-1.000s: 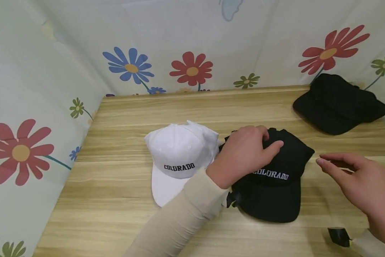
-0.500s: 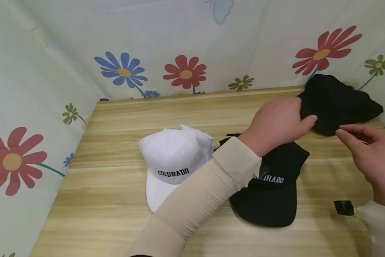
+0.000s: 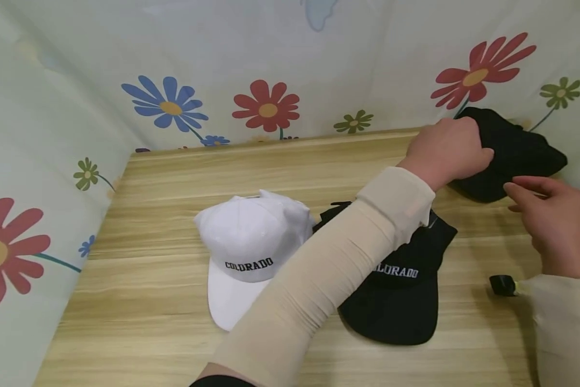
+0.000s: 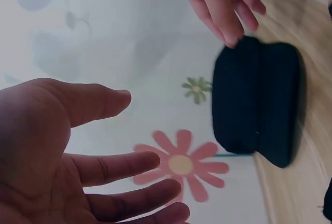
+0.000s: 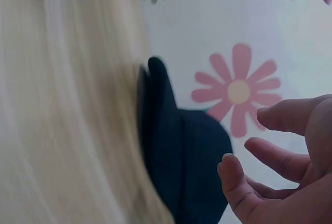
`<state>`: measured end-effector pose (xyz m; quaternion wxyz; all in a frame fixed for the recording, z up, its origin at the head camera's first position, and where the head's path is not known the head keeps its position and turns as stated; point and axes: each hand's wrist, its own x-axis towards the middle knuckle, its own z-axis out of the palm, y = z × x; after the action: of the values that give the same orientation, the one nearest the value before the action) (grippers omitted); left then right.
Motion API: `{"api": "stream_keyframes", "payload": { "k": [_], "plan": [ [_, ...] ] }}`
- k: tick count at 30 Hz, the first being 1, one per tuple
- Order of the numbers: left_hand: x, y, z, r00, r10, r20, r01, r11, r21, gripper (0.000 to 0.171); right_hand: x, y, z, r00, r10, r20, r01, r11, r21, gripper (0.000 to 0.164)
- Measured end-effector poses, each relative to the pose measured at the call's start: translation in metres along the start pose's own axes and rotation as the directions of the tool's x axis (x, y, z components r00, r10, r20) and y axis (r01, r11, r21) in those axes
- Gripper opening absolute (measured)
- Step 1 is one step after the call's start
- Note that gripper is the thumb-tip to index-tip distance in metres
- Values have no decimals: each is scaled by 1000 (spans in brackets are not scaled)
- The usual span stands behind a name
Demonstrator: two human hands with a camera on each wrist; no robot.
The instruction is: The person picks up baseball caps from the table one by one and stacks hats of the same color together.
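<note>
A plain black cap [image 3: 517, 148] lies at the far right of the wooden table. Over its left side reaches my left hand [image 3: 446, 149], whose fingers look straight and spread in the left wrist view, with nothing held. My right hand [image 3: 553, 220] hovers at the cap's near right side, fingers loosely bent; whether a fingertip touches the cap, I cannot tell. Nearer, a black cap with COLORADO lettering [image 3: 396, 306] sits beneath my left forearm, which hides part of its crown. Left of it is a white COLORADO cap [image 3: 251, 236], its brim partly covered by my sleeve.
The wooden table [image 3: 140, 258] ends at a flower-printed cloth wall [image 3: 319, 70] at the back and left. A small black tab [image 3: 502, 286] projects from my right sleeve. The two lettered caps stand side by side, brims facing me.
My left hand has moved from above the lettered black cap, right and away from me, to the plain cap. My right hand has moved up towards that cap too. The caps rest where they were.
</note>
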<state>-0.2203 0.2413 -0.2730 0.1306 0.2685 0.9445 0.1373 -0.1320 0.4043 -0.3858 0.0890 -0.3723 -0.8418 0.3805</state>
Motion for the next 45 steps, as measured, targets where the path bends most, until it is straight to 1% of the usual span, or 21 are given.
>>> {"api": "stream_keyframes", "payload": {
  "k": [3,7,10,13,16,19,24,26,30,33,34,35,40,42,45],
  "plan": [
    [15,-1,1,999,-49,19,49,999,5,25,10,7,2,1000,17,22,-16,1000,-1,64],
    [30,-3,5,995,-93,43,93,996,12,28,20,15,6,998,-12,62,13,1000,-13,71],
    [39,-5,9,991,-113,67,113,994,-2,30,24,18,8,995,-4,99,5,1000,-17,75],
    [46,-5,12,987,-130,90,132,991,-16,29,27,18,8,990,41,138,-38,999,-21,80],
    [52,-3,15,983,-152,104,153,988,0,25,28,19,7,983,59,173,-56,998,-22,83],
    [59,-1,17,979,-176,106,175,984,23,21,29,19,6,980,52,194,-47,998,-30,85],
    [72,0,20,973,-208,104,205,978,38,21,31,19,10,982,8,191,0,999,-40,84],
    [78,-1,22,964,-240,119,237,971,39,20,31,18,12,983,-14,183,22,999,-42,82],
    [87,-7,28,951,-274,141,270,962,47,22,29,13,16,984,-49,172,55,998,-30,80],
    [91,-12,34,951,-274,141,268,962,62,26,29,10,19,984,-64,167,66,998,-9,79],
    [92,-14,36,949,-283,139,276,959,66,28,29,9,20,984,-67,165,68,998,-2,78],
    [94,-15,38,946,-293,138,285,955,77,28,29,8,21,984,-69,167,70,998,4,78],
    [101,-19,48,919,-360,159,341,930,135,30,27,2,24,979,-95,179,95,995,5,77],
    [103,-18,51,914,-368,170,341,925,167,32,28,1,23,976,-108,187,107,994,14,77],
    [105,-16,53,910,-374,177,342,921,189,35,29,0,22,976,-125,177,122,992,25,75]
  ]
}}
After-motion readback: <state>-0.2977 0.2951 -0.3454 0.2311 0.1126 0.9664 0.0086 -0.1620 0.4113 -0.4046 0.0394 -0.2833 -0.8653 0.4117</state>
